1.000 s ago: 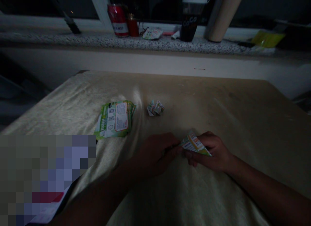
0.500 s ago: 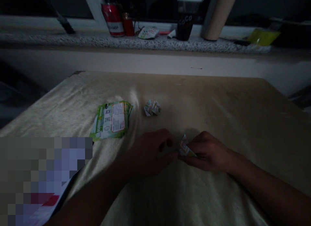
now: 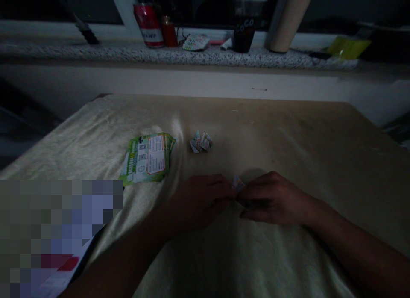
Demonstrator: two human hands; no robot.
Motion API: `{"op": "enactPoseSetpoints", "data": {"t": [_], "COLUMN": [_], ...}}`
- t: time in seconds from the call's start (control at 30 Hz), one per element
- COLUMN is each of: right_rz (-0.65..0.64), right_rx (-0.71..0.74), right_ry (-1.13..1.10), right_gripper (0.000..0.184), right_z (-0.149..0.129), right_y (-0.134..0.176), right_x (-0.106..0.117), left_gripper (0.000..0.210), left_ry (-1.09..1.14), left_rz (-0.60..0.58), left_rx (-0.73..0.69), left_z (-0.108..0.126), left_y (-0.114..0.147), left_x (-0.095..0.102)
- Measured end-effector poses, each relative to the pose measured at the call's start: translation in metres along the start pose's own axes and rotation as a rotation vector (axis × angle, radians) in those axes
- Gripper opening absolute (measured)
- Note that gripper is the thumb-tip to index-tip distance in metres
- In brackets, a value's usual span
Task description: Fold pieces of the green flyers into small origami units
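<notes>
Between my two hands is a small piece of folded printed paper (image 3: 237,183), mostly covered by fingers. My right hand (image 3: 272,197) is closed on it from the right. The fingertips of my left hand (image 3: 205,199) are pinched at its left side. Farther back on the cloth lie two small folded paper pieces (image 3: 201,142) with a similar print, side by side. Left of them is a stack of flat green printed sheets or packets (image 3: 146,159), with text and codes on the top one.
A cream cloth (image 3: 272,131) with wrinkles covers the table. On the granite sill (image 3: 198,56) behind stand a red can (image 3: 149,26), a red lighter (image 3: 169,32), a dark cup (image 3: 244,28), a cardboard tube (image 3: 290,22) and a crumpled printed wrapper (image 3: 195,42). A blurred-out object fills the lower left.
My left fingers have moved right and closed onto the folded paper. The paper has shifted slightly left and up, with less of it showing. My right hand has turned over it a little.
</notes>
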State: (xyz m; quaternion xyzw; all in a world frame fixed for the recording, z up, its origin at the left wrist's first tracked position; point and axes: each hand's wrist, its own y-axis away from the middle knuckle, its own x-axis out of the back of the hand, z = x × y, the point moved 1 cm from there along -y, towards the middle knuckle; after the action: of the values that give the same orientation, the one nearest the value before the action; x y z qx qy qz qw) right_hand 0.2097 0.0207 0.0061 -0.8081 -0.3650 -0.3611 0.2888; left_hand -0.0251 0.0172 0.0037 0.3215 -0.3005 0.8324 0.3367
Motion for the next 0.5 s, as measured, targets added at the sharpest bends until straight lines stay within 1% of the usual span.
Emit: {"op": "enactPoseSetpoints", "data": {"t": [0.1,0.2,0.33,0.4,0.5], "right_rz": [0.060,0.105,0.162,0.201,0.285], "right_rx": [-0.002,0.041,0.092,0.111,0.125], "right_ry": [-0.218,-0.327,-0.345,-0.314,-0.256], "right_gripper": [0.020,0.023,0.020,0.017,0.014], "right_z": [0.0048,0.0076,0.0094,0.0088,0.0064], "right_y": [-0.0023,-0.0043,-0.0047,-0.0045,-0.0047], "right_x": [0.0033,0.0058,0.0053,0.0044,0.0042], "left_gripper": [0.015,0.016,0.018,0.019,0.020], "left_ry": [0.008,0.027,0.060,0.059,0.070], "left_rz": [0.008,0.035,0.048,0.060,0.114], "left_rx": [-0.007,-0.011,-0.007,0.022,0.081], "left_z": [-0.0015,-0.0016,-0.0004,0.0005,0.0029], "left_y": [0.0011,0.0005,-0.0013,-0.0019,-0.0028], "left_x": [0.0003,0.0020,0.0049,0.0064,0.0090]}}
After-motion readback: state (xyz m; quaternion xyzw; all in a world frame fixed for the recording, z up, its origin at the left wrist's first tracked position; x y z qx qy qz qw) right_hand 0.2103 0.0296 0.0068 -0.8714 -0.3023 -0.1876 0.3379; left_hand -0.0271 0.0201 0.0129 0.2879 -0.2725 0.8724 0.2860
